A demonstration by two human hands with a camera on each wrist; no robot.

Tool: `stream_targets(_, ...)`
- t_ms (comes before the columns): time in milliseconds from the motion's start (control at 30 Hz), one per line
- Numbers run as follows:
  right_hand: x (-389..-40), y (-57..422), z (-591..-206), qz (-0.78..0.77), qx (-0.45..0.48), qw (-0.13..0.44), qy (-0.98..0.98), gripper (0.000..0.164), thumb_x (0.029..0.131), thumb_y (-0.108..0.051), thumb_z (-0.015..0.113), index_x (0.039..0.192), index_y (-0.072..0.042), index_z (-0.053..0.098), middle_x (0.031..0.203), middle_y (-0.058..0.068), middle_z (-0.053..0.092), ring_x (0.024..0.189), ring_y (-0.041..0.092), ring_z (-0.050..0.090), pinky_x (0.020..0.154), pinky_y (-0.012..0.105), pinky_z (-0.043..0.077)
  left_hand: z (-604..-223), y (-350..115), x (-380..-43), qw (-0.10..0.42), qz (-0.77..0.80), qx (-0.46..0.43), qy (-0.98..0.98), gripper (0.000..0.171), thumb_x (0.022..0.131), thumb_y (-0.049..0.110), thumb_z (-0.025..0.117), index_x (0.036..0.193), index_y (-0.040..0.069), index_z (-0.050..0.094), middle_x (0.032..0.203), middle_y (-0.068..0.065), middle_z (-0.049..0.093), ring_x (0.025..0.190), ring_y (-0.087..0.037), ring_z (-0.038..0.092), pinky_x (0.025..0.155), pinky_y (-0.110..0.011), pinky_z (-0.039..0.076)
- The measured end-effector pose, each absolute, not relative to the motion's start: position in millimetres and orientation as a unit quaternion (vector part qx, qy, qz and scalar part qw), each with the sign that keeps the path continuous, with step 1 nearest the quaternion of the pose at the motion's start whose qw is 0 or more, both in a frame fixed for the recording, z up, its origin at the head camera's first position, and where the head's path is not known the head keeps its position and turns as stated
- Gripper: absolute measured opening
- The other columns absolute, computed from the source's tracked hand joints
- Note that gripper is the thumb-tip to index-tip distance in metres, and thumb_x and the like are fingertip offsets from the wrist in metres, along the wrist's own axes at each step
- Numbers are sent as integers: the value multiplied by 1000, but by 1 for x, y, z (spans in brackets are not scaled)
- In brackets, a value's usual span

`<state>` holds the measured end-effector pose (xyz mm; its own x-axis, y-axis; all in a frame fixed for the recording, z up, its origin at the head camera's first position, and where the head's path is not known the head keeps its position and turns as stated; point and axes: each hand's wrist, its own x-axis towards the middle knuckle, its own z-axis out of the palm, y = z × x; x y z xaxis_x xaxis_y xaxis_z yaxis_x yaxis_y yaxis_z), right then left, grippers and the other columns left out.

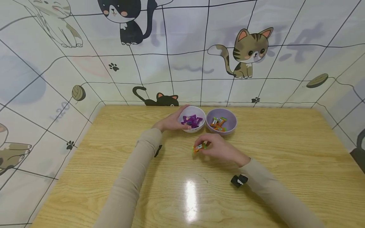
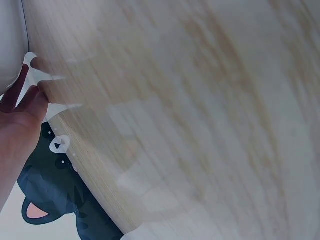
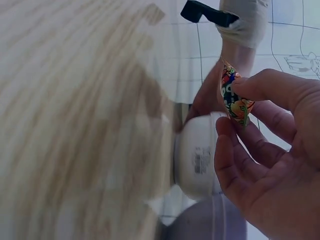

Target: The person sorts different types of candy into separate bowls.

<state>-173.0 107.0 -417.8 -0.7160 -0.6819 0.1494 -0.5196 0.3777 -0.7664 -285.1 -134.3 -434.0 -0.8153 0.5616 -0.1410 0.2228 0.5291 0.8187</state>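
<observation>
My left hand (image 1: pixel 171 122) holds the white bowl (image 1: pixel 201 111) from its left side, thumb at the near rim and fingers round the far side. Several purple-wrapped candies (image 1: pixel 192 120) lie inside that bowl. Between thumb and fingertips, my right hand (image 1: pixel 219 147) pinches an orange and green wrapped candy (image 1: pixel 199 147), over the table just in front of the two bowls. The candy's printed wrapper (image 3: pixel 233 97) shows up close in the right wrist view. Directly right of the white bowl stands a lavender bowl (image 1: pixel 233 122) with several orange-wrapped candies (image 1: pixel 219 122) in it.
The bowls stand near the back edge of a wood-grain table (image 1: pixel 171 190), against a white wall sheet (image 1: pixel 188 66) printed with cats and grid lines. Black wrist devices sit at both sleeves, the right one (image 1: pixel 239 180) plainly visible.
</observation>
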Motion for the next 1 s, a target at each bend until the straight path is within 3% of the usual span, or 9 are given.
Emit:
stream_targets(133, -175, 117, -413, -415, -366, 61, 830, 22, 82, 1, 72, 101, -10, 70, 99, -4, 68, 91, 15, 59, 78, 36, 50, -435, -134, -286, 197, 426, 233, 852, 103, 81, 25, 79, 156, 22, 8, 147, -16, 32, 129, -29, 37, 108, -46, 30)
stream_targets(633, -182, 150, -400, -395, -360, 54, 843, 24, 83, 6, 69, 103, -7, 69, 103, -1, 67, 93, 17, 59, 79, 36, 52, -434, -134, -285, 199, 421, 234, 853, 104, 80, 23, 79, 156, 22, 8, 149, -17, 29, 131, -31, 35, 108, -47, 29)
stream_targets(1000, -192, 170, -388, -348, -386, 16, 854, 28, 79, 12, 70, 101, -4, 69, 101, 3, 67, 91, 21, 60, 77, 40, 52, -436, -134, -287, 199, 422, 229, 854, 105, 79, 23, 80, 156, 23, 8, 148, -16, 30, 130, -30, 36, 108, -46, 29)
